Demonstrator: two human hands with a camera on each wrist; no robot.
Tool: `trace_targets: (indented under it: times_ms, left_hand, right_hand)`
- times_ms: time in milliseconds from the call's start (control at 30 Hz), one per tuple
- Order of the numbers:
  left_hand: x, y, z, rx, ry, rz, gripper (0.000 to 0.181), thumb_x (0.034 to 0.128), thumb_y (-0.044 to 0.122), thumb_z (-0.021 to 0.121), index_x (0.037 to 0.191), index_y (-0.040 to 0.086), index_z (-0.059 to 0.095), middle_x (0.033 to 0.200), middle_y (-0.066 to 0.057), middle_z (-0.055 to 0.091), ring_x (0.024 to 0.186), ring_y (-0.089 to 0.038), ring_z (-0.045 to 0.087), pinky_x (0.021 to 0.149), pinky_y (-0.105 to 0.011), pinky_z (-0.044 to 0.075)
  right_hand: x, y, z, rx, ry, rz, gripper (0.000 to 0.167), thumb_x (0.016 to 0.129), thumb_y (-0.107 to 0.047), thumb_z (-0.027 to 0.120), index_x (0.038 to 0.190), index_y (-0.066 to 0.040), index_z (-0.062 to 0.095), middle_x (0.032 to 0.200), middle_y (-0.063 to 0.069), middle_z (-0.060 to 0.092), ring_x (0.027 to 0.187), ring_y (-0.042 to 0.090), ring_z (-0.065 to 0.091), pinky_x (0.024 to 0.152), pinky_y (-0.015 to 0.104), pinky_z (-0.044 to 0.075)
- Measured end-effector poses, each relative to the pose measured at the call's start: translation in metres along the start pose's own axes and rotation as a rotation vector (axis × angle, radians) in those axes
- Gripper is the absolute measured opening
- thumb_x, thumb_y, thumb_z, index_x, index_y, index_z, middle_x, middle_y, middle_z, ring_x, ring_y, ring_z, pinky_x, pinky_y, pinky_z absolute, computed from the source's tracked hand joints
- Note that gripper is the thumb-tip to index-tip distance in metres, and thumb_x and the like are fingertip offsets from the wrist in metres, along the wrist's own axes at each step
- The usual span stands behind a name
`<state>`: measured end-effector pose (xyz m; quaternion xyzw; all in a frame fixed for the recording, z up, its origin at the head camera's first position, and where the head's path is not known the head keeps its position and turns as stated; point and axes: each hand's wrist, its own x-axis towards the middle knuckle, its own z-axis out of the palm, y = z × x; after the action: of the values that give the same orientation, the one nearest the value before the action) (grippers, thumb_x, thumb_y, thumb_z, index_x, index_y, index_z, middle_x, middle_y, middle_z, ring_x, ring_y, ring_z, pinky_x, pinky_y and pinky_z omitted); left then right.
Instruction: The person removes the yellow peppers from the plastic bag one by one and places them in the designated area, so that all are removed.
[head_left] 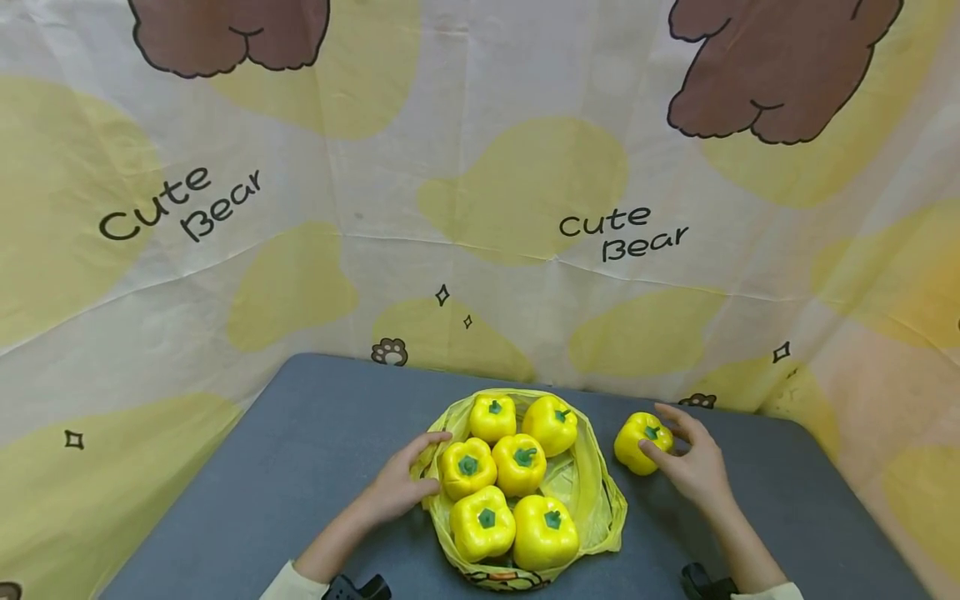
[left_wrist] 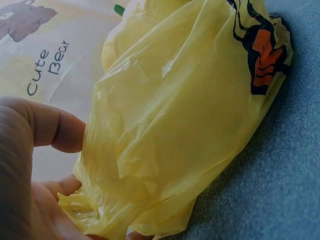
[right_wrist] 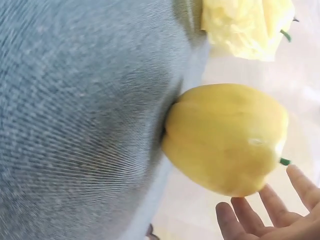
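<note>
Yellow peppers (head_left: pixel 517 477), six in a yellow bag (head_left: pixel 606 508) (seventh pepper (head_left: pixel 632 452) beside it)

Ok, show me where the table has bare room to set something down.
The table is bare between its left edge and the left hand, and from the right hand to its right edge. Crowded: the yellow bag, holding six peppers.

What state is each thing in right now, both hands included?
bag: open at the top, crumpled
six peppers: inside the bag, stems showing
lone pepper: outside the bag, standing on the table, stem up
left hand: at the bag's rim, grip unclear
right hand: spread at the lone pepper, contact unclear
cloth: hanging, creased
</note>
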<state>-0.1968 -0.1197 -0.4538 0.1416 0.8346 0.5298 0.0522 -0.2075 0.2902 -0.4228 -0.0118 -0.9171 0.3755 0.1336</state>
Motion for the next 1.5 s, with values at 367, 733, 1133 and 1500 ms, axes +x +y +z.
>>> trace_targets:
  times_ms: [367,733,1133,1500]
  left_hand:
    - [0.001,-0.003,0.002,0.003,0.008,-0.032,0.067,0.0704,0.009,0.063,0.136,0.016,0.052,0.145,-0.014,0.046,0.133,-0.032,0.04,0.101,-0.051,0.035]
    - [0.001,-0.001,0.002,0.003,0.015,-0.048,0.067,0.0702,0.008,0.065,0.136,0.018,0.052,0.145,-0.013,0.046,0.13,-0.029,0.041,0.096,-0.044,0.037]
    - [0.001,0.0,0.002,0.008,0.02,-0.059,0.068,0.0697,0.008,0.065,0.135,0.018,0.053,0.146,-0.013,0.046,0.131,-0.029,0.041,0.098,-0.046,0.036]
    - [0.001,-0.001,0.003,0.017,0.034,-0.055,0.067,0.0692,0.008,0.065,0.134,0.019,0.054,0.145,-0.013,0.047,0.133,-0.03,0.041,0.102,-0.05,0.035]
  right_hand:
    - [-0.019,-0.024,-0.009,0.056,0.05,-0.101,0.054,0.089,-0.022,0.067,0.139,-0.012,0.05,0.141,0.02,0.045,0.125,0.041,0.044,0.098,0.053,0.041]
    - [-0.037,-0.05,0.003,0.308,0.036,-0.332,0.045,0.084,0.004,0.066,0.128,-0.002,0.059,0.124,-0.016,0.059,0.107,-0.005,0.058,0.082,0.016,0.049]
    - [-0.06,-0.065,0.025,0.458,-0.169,-0.268,0.039,0.089,0.0,0.061,0.127,0.004,0.055,0.122,-0.021,0.059,0.104,0.005,0.063,0.076,0.027,0.054]
    - [-0.077,-0.075,0.044,0.568,-0.326,-0.116,0.035,0.091,-0.006,0.06,0.124,0.004,0.056,0.115,-0.014,0.062,0.103,0.008,0.063,0.08,0.028,0.053]
